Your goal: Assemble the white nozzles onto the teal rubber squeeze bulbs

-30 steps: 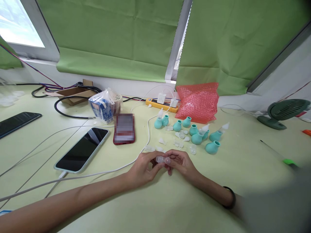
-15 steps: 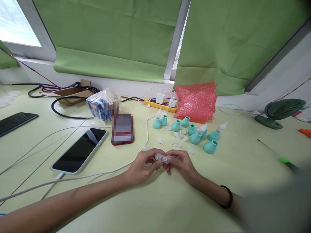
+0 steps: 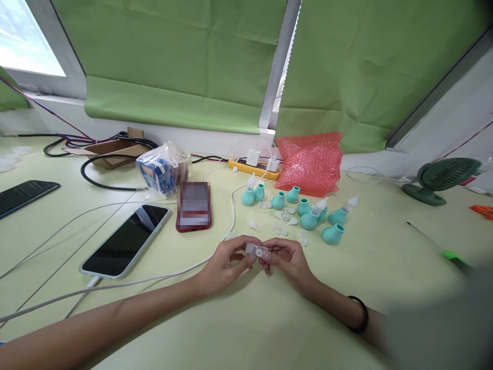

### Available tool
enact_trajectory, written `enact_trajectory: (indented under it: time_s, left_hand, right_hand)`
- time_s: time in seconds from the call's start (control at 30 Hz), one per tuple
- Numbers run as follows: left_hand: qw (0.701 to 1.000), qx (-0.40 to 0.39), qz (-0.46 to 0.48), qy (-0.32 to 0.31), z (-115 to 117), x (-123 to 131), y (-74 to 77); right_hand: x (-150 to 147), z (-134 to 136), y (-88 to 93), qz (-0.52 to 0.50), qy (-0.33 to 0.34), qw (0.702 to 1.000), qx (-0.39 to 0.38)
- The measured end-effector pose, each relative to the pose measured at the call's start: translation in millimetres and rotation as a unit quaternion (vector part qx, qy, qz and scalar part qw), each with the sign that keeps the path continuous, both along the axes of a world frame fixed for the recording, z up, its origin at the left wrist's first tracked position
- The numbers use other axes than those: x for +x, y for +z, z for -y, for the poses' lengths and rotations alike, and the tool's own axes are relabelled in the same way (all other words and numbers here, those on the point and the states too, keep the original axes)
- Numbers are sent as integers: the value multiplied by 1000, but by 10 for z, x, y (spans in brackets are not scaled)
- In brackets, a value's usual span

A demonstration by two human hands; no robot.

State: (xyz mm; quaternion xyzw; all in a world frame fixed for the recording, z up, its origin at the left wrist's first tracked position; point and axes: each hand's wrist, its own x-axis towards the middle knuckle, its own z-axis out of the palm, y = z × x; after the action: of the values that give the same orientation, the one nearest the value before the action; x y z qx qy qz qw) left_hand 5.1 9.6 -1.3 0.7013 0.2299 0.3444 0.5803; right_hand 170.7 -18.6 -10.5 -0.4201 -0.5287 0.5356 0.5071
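Note:
Between my fingertips is a small translucent plastic piece (image 3: pixel 257 250) with a round opening facing me. My left hand (image 3: pixel 227 262) pinches its left side with thumb and fingers. On its right side, my right hand (image 3: pixel 288 259) grips it the same way, a dark band on that wrist. Just beyond my hands lie several loose clear plastic parts (image 3: pixel 280 229) and a clear round cap (image 3: pixel 303 237). Several turquoise squeeze bulbs (image 3: pixel 333 234) stand or lie behind them, some fitted with clear pointed tips (image 3: pixel 319 206).
A red-cased phone (image 3: pixel 193 206) and a charging phone (image 3: pixel 125 240) lie left, with a white cable (image 3: pixel 162 276) running under my left arm. Behind are a bagged blue box (image 3: pixel 162 172), a yellow power strip (image 3: pixel 254 168) and red bubble wrap (image 3: pixel 308 164). A screwdriver (image 3: pixel 449 254) and green fan (image 3: pixel 442 177) sit right.
The translucent piece has turned slightly between my fingers, and my right thumb has shifted a little left over it. Both hands stay in nearly the same place.

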Motion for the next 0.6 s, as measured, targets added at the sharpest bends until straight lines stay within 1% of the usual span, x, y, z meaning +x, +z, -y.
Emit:
enact_trajectory:
  time_s: [0.23,0.33,0.43,0.6]
  left_hand:
    - [999,-40,16,-9,-7,7,9]
    - [998,-52,17,3,-2,22,13]
    - [999,-43,0,16,6,22,20]
    - [999,-40,3,10,8,11,23]
  right_hand:
    - [-31,2,12,20,-10,1000,-4]
    - [-37,9,-30,30,-6,1000,4]
    - [-29,14,-63,42,-8,999,15]
    - [-47,31,-54,115,-32,992,44]
